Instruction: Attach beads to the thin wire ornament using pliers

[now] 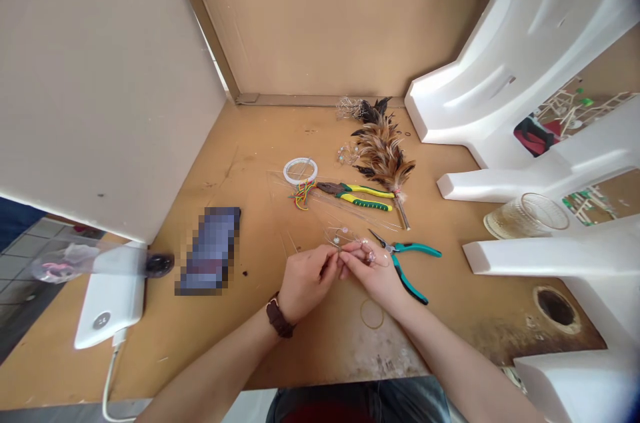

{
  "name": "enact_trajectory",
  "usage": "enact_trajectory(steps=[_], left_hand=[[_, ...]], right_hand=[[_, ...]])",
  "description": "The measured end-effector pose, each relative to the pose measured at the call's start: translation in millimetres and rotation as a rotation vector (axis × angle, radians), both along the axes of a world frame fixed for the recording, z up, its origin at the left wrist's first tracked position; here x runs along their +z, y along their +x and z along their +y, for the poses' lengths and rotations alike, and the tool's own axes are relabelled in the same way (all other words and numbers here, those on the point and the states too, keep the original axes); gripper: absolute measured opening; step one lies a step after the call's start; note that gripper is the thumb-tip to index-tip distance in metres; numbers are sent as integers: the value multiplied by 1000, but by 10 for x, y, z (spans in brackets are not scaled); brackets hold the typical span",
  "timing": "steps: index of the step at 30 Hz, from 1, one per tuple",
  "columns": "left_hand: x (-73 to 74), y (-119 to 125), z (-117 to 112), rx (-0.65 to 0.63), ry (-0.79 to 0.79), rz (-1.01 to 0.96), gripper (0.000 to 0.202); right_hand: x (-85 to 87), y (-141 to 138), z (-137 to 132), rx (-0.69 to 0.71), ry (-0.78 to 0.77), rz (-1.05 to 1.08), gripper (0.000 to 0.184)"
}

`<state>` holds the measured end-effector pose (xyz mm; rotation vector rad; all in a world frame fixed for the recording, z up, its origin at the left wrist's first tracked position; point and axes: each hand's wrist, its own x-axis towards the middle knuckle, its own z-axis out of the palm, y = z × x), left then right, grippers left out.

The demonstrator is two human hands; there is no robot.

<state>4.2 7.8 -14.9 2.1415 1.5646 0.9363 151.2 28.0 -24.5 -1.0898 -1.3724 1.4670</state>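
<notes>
My left hand (306, 280) and my right hand (371, 271) meet above the brown table (235, 163), fingers pinched together on a thin wire with small clear beads (345, 235). A brown watch strap circles my left wrist. Teal-handled pliers (409, 262) lie just right of my right hand. Farther back rest yellow-and-green pliers (356, 194), a bundle of coloured threads (301, 196), a white spool of wire (300, 170) and a bunch of brown feathers (384, 153).
White foam blocks (525, 76) fill the right side, with a glass cup (527, 216) among them. A blurred-out phone (210, 250), a white power bank (107, 306) with cable and a plastic bottle (95, 262) lie left. Cardboard walls stand behind and to the left.
</notes>
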Motion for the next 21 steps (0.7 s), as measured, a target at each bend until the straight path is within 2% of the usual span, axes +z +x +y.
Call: enact_trajectory(steps=[3,10,16,21], left_hand=[[5,-5,6,-7,22,25,18],[13,-28,3,-38,27,-45,16],[-25,-8,-3,-3,-175,-254,12],[-20,4,-13,-8,-257,-419,14]], right_hand=[[-15,10,25,24,-52,81,18],[-1,38,22,53,-72,113,18],[9,32,25,46,-90,159,18],[43,38,11,38,-57,94,16]])
